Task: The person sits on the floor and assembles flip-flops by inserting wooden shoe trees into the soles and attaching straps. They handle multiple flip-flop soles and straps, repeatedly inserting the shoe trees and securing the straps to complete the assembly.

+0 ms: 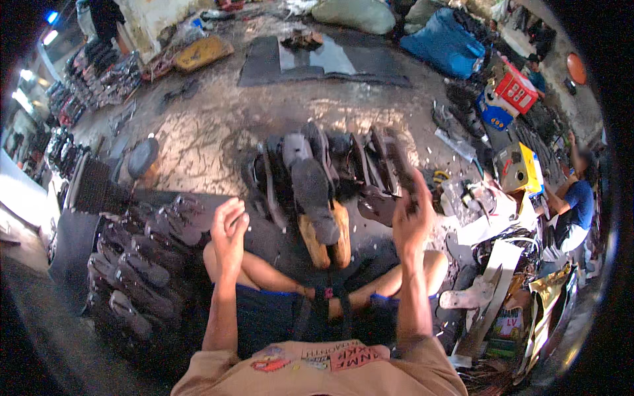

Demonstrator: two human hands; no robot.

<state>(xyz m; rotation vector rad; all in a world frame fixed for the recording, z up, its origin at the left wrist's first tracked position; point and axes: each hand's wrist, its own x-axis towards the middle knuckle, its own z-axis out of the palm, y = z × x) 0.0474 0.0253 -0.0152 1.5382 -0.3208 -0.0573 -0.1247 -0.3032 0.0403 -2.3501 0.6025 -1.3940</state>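
Observation:
In front of my crossed legs stands a row of dark sandals (264,188), packed close together. A pair of light-brown wooden foot-shaped blocks (314,245) points toward me, with a dark grey sandal (310,188) lying over them. My left hand (228,231) is raised left of the row, fingers loosely bent and apart, holding nothing. At the right end of the row, my right hand (414,211) grips a dark sandal (399,165), which is partly blurred. A brownish sole (378,208) lies beside that hand.
Many dark sandals (142,267) lie in rows at my left. Scraps, a white strip (498,267) and a yellow box (520,168) crowd my right. A person in a blue shirt (580,201) sits farther right. Dark mats (254,63) lie ahead on the floor.

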